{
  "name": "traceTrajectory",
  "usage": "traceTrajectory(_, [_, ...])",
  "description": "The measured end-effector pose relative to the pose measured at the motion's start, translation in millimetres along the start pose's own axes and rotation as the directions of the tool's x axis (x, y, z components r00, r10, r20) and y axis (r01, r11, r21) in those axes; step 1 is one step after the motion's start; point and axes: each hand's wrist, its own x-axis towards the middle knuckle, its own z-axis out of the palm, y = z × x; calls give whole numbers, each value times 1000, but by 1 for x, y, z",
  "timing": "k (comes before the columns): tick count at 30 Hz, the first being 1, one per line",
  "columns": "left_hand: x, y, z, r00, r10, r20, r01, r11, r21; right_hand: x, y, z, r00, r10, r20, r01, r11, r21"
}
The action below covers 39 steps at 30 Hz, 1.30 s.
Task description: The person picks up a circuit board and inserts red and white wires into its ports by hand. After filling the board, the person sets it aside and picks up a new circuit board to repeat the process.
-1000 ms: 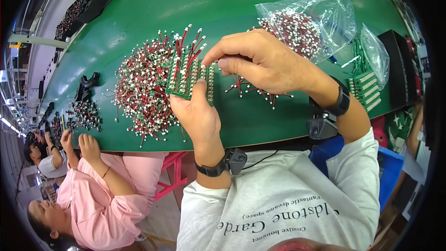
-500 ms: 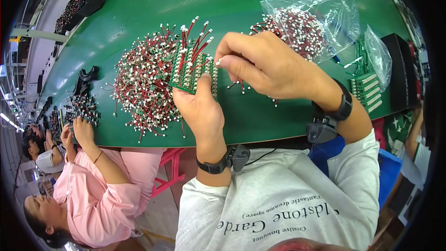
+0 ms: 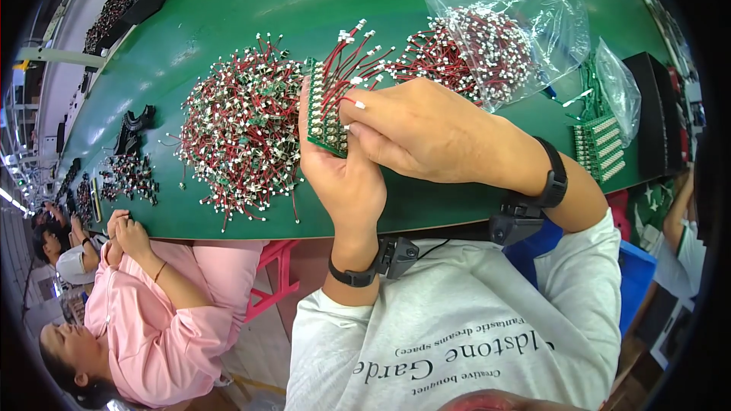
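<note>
My left hand (image 3: 344,186) grips a green circuit board panel (image 3: 326,110) covered with rows of small metal-coloured connectors, tilted on its side above the table. Several short red wires with white plugs (image 3: 352,57) stick out from the panel's far part. My right hand (image 3: 426,129) is closed in a pinch against the panel's right side. One red wire with a white plug (image 3: 359,105) lies across its index finger. What sits between the thumb and finger is hidden or too small to name.
Left of my hands lies a big heap of small boards with red wires (image 3: 240,133). A clear plastic bag (image 3: 544,27) spills red-wired plugs (image 3: 487,49) at the back right. More green panels (image 3: 600,148) lie near a black box (image 3: 655,114). A co-worker in pink (image 3: 164,312) sits at left.
My right hand has come down and left onto the panel, where it was held just off it before. My left hand has shifted slightly right and turned the panel more edge-on.
</note>
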Motion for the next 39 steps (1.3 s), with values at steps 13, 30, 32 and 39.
traceTrajectory(13, [0,5,2,997,35,67,-41,994,100,2,6,-5,995,-98,-11,95,983,-159])
traceTrajectory(30, [0,4,-2,993,17,120,-33,990,135,1,2,-4,993,-113,-22,109,983,-148])
traceTrajectory(32, [0,4,-2,993,5,120,-20,992,127,0,2,-4,997,-76,15,78,973,-216])
traceTrajectory(39, [0,6,0,993,-19,120,4,993,122,0,3,-2,997,-81,-14,75,971,-228])
